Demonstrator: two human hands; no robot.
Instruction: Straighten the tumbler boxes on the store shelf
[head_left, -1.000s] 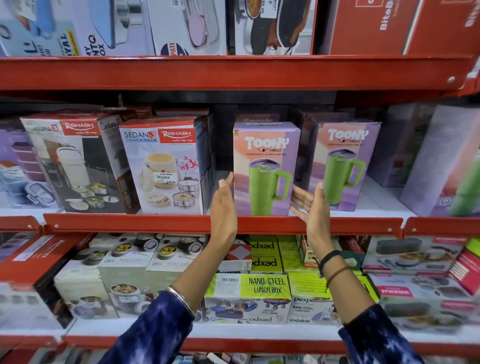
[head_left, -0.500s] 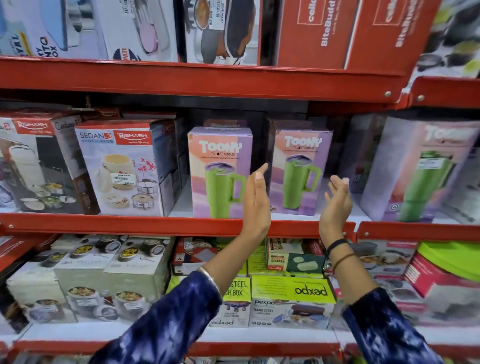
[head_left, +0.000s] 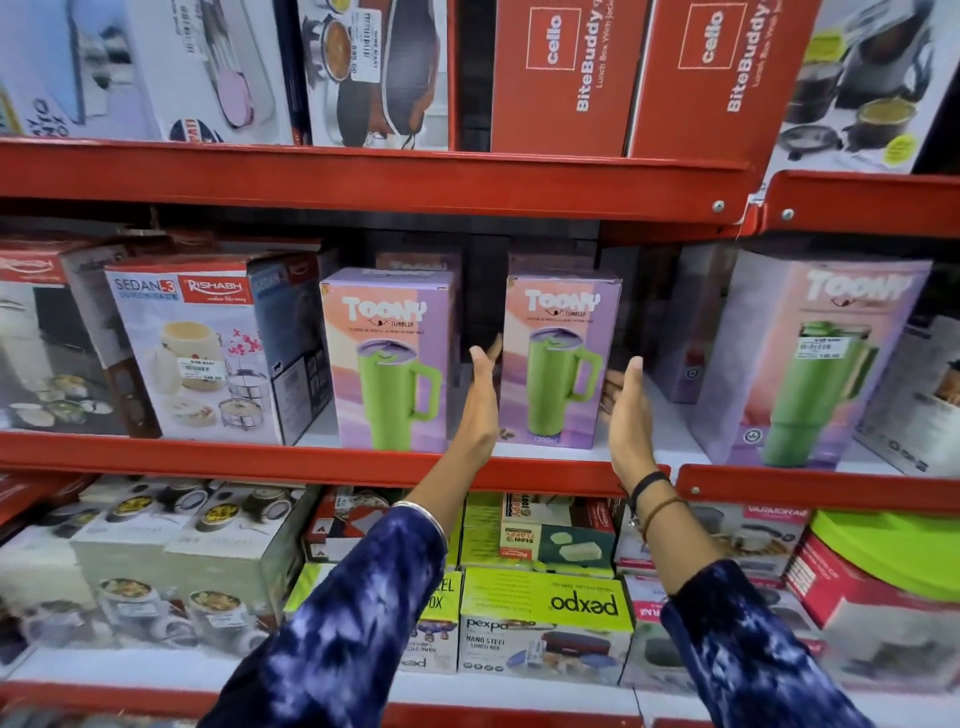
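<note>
Three pink-and-purple Toony tumbler boxes with a green mug printed on them stand on the middle red shelf (head_left: 208, 460). The left box (head_left: 387, 312) faces forward at the shelf's front. The middle box (head_left: 563, 312) stands a little further back, and more such boxes show behind both. The right box (head_left: 810, 358) is larger in view and turned at an angle. My left hand (head_left: 483, 405) is flat by the middle box's left side, and my right hand (head_left: 626, 415) is flat by its right side. Fingers are extended; I cannot tell whether they touch it.
Rishabh Sedan lunch-box cartons (head_left: 202, 348) fill the shelf left of the tumblers. Red Cello BiteBuddy cartons (head_left: 566, 78) stand on the shelf above. Green Pexpo lunch boxes (head_left: 545, 623) and other cartons crowd the shelf below. A dark gap separates the left and middle tumbler boxes.
Both hands have left the left tumbler box and moved right, and now flank the middle box. The view has shifted right with them.
</note>
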